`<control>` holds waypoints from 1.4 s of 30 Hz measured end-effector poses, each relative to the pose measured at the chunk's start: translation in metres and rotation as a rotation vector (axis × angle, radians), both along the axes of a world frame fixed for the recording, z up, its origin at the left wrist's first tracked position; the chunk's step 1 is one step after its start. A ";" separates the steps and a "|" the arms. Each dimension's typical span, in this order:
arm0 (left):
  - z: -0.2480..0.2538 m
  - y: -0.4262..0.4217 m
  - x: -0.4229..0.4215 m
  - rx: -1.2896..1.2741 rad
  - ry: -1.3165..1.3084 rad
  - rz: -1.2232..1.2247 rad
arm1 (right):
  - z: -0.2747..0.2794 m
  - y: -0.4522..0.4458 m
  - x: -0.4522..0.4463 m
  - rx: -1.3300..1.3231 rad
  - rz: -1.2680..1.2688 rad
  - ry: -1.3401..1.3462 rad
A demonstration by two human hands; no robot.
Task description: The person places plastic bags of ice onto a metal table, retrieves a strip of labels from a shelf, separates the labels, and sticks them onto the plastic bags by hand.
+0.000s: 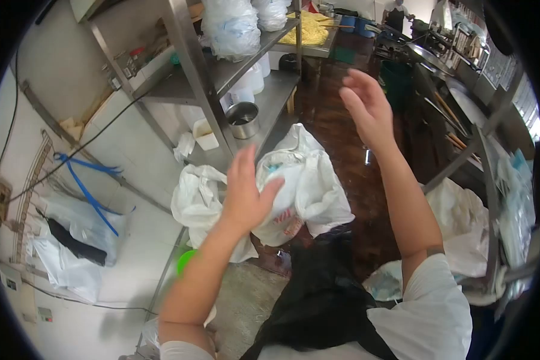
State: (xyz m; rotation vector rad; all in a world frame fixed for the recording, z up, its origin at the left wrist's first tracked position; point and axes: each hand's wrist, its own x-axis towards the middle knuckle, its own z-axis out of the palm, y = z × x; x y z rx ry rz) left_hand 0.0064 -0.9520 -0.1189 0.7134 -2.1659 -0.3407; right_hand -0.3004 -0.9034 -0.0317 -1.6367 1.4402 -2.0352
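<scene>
Shiny wet brown floor [324,102] ran down the long kitchen, past a tall metal shelf [192,66]. By the shelf sat big white sacks [324,195], soft and crumpled, one with red marks on its front. Both bare arms were held out. The left hand [247,195] was up before the sacks, fingers together, thumb out. The right hand [371,111] was farther off, fingers a bit bent, thumb apart.
</scene>
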 end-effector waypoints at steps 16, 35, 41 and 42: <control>0.170 -0.351 -0.191 0.929 1.015 0.094 | 0.066 -0.447 -0.029 0.247 0.494 -0.551; 0.069 -0.041 -0.058 0.188 0.559 -0.402 | -0.070 -0.041 0.073 -0.376 0.634 -0.875; -0.154 0.073 0.039 1.027 0.343 -0.628 | -0.209 0.207 0.180 0.264 0.113 -1.082; -0.188 0.103 0.059 1.217 0.300 -0.629 | -0.220 0.245 0.208 0.305 0.105 -1.183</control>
